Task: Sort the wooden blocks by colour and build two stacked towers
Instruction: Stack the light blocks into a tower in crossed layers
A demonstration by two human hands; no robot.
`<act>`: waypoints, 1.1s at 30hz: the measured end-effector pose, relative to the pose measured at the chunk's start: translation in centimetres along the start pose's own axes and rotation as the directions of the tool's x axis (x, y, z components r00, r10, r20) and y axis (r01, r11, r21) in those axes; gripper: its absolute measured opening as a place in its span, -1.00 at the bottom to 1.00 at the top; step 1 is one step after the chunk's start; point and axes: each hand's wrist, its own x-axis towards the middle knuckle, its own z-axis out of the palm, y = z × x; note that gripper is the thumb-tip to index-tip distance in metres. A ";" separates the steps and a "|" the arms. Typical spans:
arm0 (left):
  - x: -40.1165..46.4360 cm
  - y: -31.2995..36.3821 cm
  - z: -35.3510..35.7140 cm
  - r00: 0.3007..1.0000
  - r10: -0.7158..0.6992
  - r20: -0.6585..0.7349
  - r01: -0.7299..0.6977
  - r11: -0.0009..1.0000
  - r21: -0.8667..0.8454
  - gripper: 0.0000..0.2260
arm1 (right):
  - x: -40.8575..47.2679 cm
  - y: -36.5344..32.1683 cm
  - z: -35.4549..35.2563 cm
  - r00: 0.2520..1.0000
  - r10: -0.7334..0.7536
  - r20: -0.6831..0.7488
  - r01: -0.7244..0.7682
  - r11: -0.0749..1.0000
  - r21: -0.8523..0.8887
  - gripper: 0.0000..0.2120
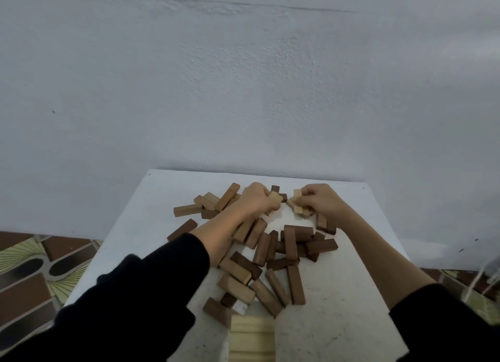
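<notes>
Item: pale rectangular wooden blocks, several gripped in your left hand (257, 199) and right hand (319, 199), fingers curled round them. Destination: pale stacked wooden tower (250, 337), near edge, toward you. Dark brown wooden blocks (290, 244) lie between.

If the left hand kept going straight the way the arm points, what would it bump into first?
Probably the dark block standing just beyond the left hand, which grips a pale block. After that comes bare table, then the wall. Depth is hard to judge from this view.
</notes>
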 end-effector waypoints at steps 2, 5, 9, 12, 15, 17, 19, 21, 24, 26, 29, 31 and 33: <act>-1.1 0.4 -1.1 0.999 0.034 -0.018 -0.035 0.997 -0.063 -0.89 | -0.7 -1.0 0.1 0.999 0.012 0.042 -0.015 0.998 0.065 -0.81; -2.9 0.6 -2.4 0.995 0.095 -0.033 -0.099 0.984 -0.151 -0.86 | -1.5 -3.0 0.8 0.997 0.036 0.071 -0.047 0.986 0.161 -0.75; -5.8 0.4 -3.9 0.983 0.149 -0.103 -0.166 0.969 -0.185 -0.81 | -3.7 -6.3 2.3 0.996 0.028 0.090 -0.051 0.964 0.263 -0.92; -8.5 0.1 -5.1 0.968 0.190 -0.164 -0.220 0.956 -0.192 -0.80 | -5.3 -8.5 3.4 0.997 0.027 0.070 -0.039 0.986 0.163 -0.87; -11.6 -0.9 -6.2 0.968 0.168 -0.187 -0.211 0.947 -0.242 -0.74 | -7.1 -10.3 5.2 0.999 0.026 0.038 -0.029 0.996 0.084 -0.86; -13.8 -2.0 -6.9 0.967 0.153 -0.203 -0.211 0.929 -0.305 -0.77 | -8.9 -11.6 7.0 0.999 0.012 0.031 -0.013 1.000 0.028 -0.84; -15.8 -3.2 -7.4 0.964 0.143 -0.224 -0.211 0.924 -0.318 -0.80 | -10.6 -12.3 9.0 1.000 -0.002 0.009 0.003 0.997 -0.074 -0.79; -18.3 -4.6 -7.6 0.956 0.153 -0.250 -0.233 0.914 -0.332 -0.79 | -12.3 -12.7 11.4 0.999 -0.036 -0.015 0.032 0.982 -0.184 -0.79; -21.9 -7.2 -7.6 0.948 0.154 -0.278 -0.245 0.910 -0.334 -0.69 | -15.1 -12.6 15.2 0.991 -0.136 -0.004 0.131 0.960 -0.246 -0.80; -23.9 -9.2 -7.4 0.949 0.111 -0.296 -0.210 0.921 -0.328 -0.68 | -17.2 -11.8 17.9 0.985 -0.170 -0.004 0.165 0.963 -0.214 -0.89; -25.6 -12.3 -6.9 0.948 0.034 -0.317 -0.129 0.950 -0.285 -0.72 | -19.2 -9.7 21.3 0.974 -0.218 -0.055 0.204 0.960 -0.192 -0.78; -26.1 -14.7 -6.6 0.941 -0.025 -0.338 -0.060 0.969 -0.239 -0.74 | -19.3 -8.3 23.3 0.982 -0.184 -0.033 0.178 0.974 -0.138 -0.82; -26.1 -16.6 -6.2 0.933 -0.072 -0.353 0.012 0.986 -0.168 -0.75 | -18.8 -6.8 25.0 0.991 -0.137 -0.010 0.134 0.980 -0.149 -0.82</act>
